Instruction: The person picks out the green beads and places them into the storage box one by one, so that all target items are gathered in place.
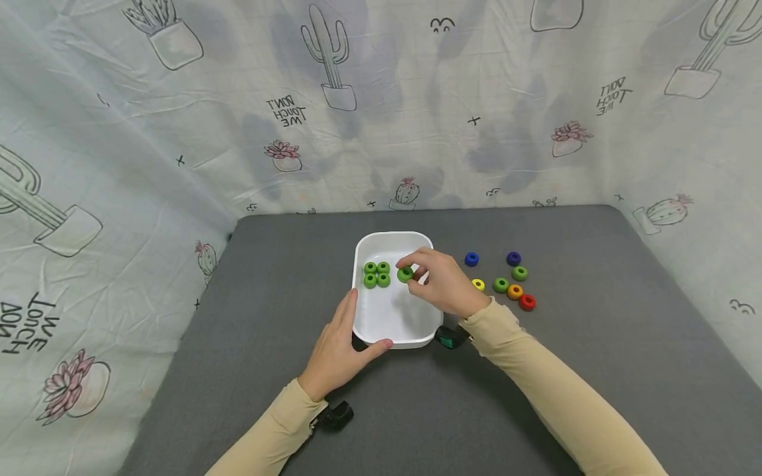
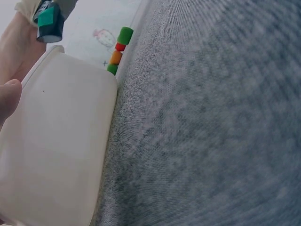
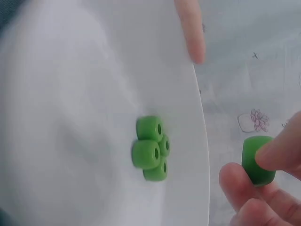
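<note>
My right hand (image 1: 443, 281) pinches a green bead (image 3: 258, 160) between thumb and fingers, above the white tray (image 1: 393, 324). Inside the tray, towards its far left, several green beads (image 1: 377, 274) sit close together with their holes facing up. My left hand (image 1: 339, 344) rests against the tray's near left corner, fingers along the left side and thumb at the front rim. In the left wrist view the tray's outer wall (image 2: 56, 136) fills the left part, and only a piece of the left hand shows there.
Loose beads lie on the grey table (image 1: 571, 370) right of the tray: a blue bead (image 1: 471, 259), a dark blue bead (image 1: 514, 258), a yellow bead (image 1: 478, 284), an orange bead (image 1: 514, 291), a red bead (image 1: 527, 302) and green ones (image 1: 520, 273). A cactus-printed cloth (image 1: 381, 132) hangs behind.
</note>
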`<action>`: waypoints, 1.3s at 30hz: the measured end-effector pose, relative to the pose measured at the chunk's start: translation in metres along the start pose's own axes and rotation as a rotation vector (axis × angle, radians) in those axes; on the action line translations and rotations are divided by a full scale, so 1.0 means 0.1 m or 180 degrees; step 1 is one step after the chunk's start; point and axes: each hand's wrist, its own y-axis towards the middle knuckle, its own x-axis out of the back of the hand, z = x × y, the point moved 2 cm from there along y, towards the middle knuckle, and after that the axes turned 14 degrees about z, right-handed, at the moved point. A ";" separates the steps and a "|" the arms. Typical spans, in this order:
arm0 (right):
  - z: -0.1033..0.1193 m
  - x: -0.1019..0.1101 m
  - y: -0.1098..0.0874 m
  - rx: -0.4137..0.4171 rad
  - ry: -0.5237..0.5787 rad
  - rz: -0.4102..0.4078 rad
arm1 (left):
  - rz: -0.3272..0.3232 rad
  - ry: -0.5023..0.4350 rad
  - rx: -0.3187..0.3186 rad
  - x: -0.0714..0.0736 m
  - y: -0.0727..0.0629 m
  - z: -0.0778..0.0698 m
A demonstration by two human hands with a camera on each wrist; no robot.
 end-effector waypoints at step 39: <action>-0.01 -0.53 0.80 -0.0057 -0.0648 0.0653 | -0.0067 0.0095 -0.0081 0.01 0.01 0.00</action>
